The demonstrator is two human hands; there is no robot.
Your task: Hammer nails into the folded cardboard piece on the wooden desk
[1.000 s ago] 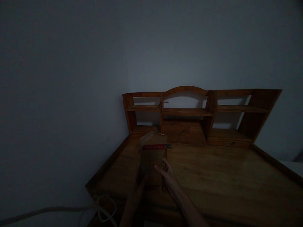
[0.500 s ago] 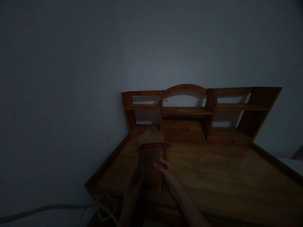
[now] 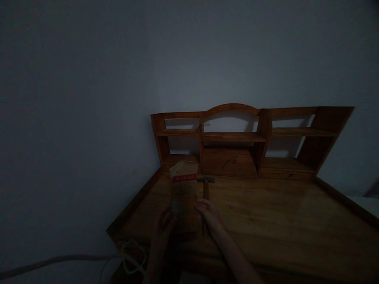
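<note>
In the dim head view, a brown package [image 3: 185, 193] with a speckled front and a red printed band is held up over the desk, its top edge crumpled. My left hand [image 3: 164, 225] is closed on its lower left side, next to a dull greyish patch that I cannot make out. My right hand [image 3: 207, 212] pinches its right edge between thumb and fingers. Just right of the package lies a hammer [image 3: 206, 190], its metal head towards the back and part of the handle behind my right hand. A dark red strip [image 3: 186, 236] shows below the package.
A wooden desk [image 3: 266, 221] with raised side edges spreads under my hands. Along its back stands a wooden shelf unit [image 3: 233, 137] against the wall. Pale cables [image 3: 130, 258] loop at the desk's front left corner.
The package has shifted slightly left and turned, showing more of its speckled front and uncovering more of the hammer head. Both hands keep hold and have moved slightly with it.
</note>
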